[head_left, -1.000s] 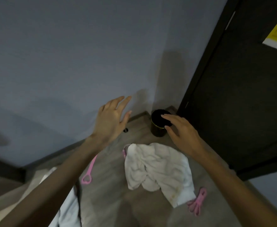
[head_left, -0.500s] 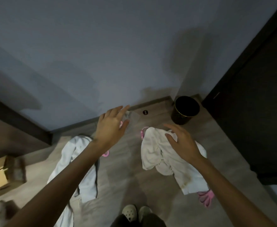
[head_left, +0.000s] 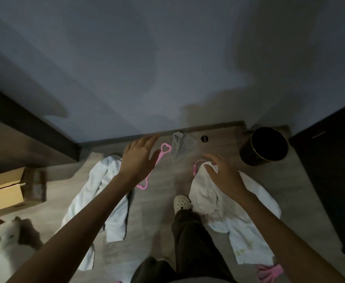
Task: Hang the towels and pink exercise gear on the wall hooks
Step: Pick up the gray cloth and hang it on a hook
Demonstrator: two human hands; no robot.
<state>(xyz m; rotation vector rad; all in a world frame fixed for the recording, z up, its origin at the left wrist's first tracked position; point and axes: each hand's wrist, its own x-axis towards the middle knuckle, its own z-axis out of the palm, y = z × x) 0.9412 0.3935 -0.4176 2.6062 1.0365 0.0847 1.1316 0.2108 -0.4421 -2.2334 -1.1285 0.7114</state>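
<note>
Two white towels lie crumpled on the wooden floor: one [head_left: 106,193] at the left, one [head_left: 247,217] at the right. A pink band with heart-shaped loops [head_left: 164,149] lies between them, partly under my left hand [head_left: 139,158]. A pink handle [head_left: 196,167] peeks out at the right towel's top edge, and more pink gear [head_left: 269,272] lies at its lower corner. My right hand [head_left: 224,174] hovers over the right towel with fingers spread. Both hands are empty. No wall hooks are in view.
A small grey cloth [head_left: 180,146] lies by the skirting board. A black bin [head_left: 263,146] stands in the corner by a dark door [head_left: 331,160]. A cardboard box [head_left: 10,190] sits at the left. A white animal [head_left: 2,246] is at lower left. My shoe [head_left: 180,203] stands between the towels.
The view has tilted further down toward the floor, so more of the floor, my leg and the box show. Both hands have lowered toward the items, still empty.
</note>
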